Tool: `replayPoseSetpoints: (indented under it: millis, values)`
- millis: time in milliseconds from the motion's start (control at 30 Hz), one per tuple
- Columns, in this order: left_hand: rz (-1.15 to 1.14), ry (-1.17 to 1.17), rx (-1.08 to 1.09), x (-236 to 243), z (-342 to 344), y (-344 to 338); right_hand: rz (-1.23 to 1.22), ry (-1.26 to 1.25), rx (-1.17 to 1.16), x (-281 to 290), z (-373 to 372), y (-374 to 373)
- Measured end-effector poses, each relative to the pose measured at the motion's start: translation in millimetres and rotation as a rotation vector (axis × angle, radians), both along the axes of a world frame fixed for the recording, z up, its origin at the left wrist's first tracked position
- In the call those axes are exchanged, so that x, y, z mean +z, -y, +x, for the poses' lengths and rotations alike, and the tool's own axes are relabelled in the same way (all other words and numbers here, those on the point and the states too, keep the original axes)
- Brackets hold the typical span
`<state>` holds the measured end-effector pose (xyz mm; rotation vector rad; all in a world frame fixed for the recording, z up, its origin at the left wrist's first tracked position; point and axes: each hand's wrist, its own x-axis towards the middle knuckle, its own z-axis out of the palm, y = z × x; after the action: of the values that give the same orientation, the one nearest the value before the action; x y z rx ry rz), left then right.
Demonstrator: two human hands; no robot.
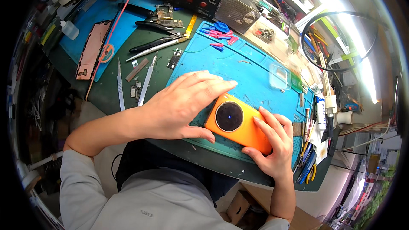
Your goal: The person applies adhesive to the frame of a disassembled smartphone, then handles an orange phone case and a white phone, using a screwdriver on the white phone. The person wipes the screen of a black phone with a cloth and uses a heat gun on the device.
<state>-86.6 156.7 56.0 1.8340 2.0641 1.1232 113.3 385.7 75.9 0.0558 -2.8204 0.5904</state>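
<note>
The phone lies face down on the near part of the mat, right hand gripping its right end, left hand spread open around its left end, seemingly closed up, though whether work is starting or finished I cannot tell.

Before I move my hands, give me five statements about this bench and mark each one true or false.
1. The right hand is touching the orange rectangular phone. True.
2. The phone's back faces down. False: its back, with a round black camera disc, faces up.
3. A clear square plastic box rests on the light blue work mat. True.
4. Nothing lies at the mat's far end. False: small pink and blue plastic pieces lie there.
5. A translucent plastic bottle with a white nozzle is to the left of the phone. True.
</note>
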Motion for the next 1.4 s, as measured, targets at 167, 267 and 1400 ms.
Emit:
replayPoseSetpoints:
  millis: [167,267,1400]
  values:
    - [-0.008,-0.013,0.004,0.9,1.4,0.1,0.011,-0.005,-0.005,-0.6,0.6,0.9]
    - [-0.005,-0.029,0.009,0.7,1.7,-0.3,0.013,-0.01,-0.005,-2.0,1.0,0.1]
    - [-0.006,-0.026,-0.012,0.0,-1.0,-1.7,0.022,-0.038,-0.015,-5.3,3.0,-1.7]
